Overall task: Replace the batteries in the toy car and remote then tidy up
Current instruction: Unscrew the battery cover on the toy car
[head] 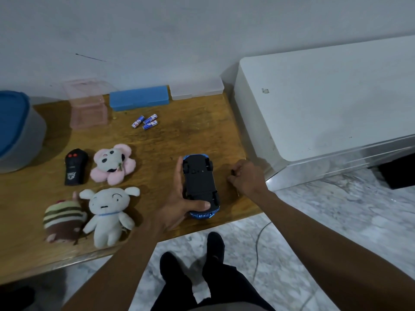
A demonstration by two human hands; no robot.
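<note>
Toy car (198, 184) lies belly-up near the front right edge of the wooden table (179, 135), underside apparently still closed. Left hand (177, 198) grips it, thumb across one end and fingers along its side. Right hand (247, 176) sits just beside it with fingers curled; cannot tell if it pinches anything. Loose batteries (145, 122) and remote (76, 166) lie well apart from both hands. Judged early: both swaps and tidying remain.

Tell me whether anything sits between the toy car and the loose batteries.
Nothing visible does. Bare table lies between the upturned toy car, held in the left hand, and the batteries; the pink plush sits off to the left.
</note>
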